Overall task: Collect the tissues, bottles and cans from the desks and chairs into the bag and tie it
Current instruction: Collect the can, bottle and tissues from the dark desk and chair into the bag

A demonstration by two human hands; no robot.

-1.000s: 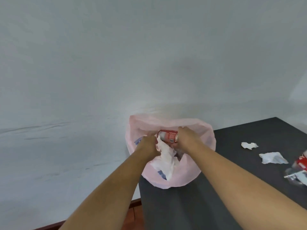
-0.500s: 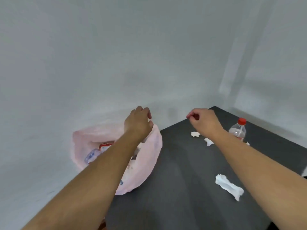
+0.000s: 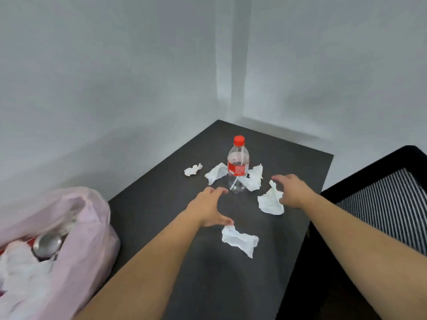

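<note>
A clear plastic bottle (image 3: 237, 167) with a red cap and red label stands upright on the dark desk (image 3: 180, 262). Several crumpled white tissues lie around it: one far left (image 3: 193, 170), one beside the bottle's left (image 3: 216, 173), one at its right (image 3: 255, 179), one near my right hand (image 3: 270, 202), one close to me (image 3: 240, 240). My left hand (image 3: 209, 210) hovers open just before the bottle. My right hand (image 3: 292, 190) is open, fingers spread, touching the tissue beside it. The pink bag (image 3: 76, 227) sits at the desk's left edge, holding tissues and a can (image 3: 47, 243).
A black chair (image 3: 379, 204) with a striped seat stands against the desk's right side. White walls meet in a corner behind the desk.
Both hands left the bag after the red can dropped into it and moved right over the desk. My view swung right, bringing the bottle and tissues to the centre.
</note>
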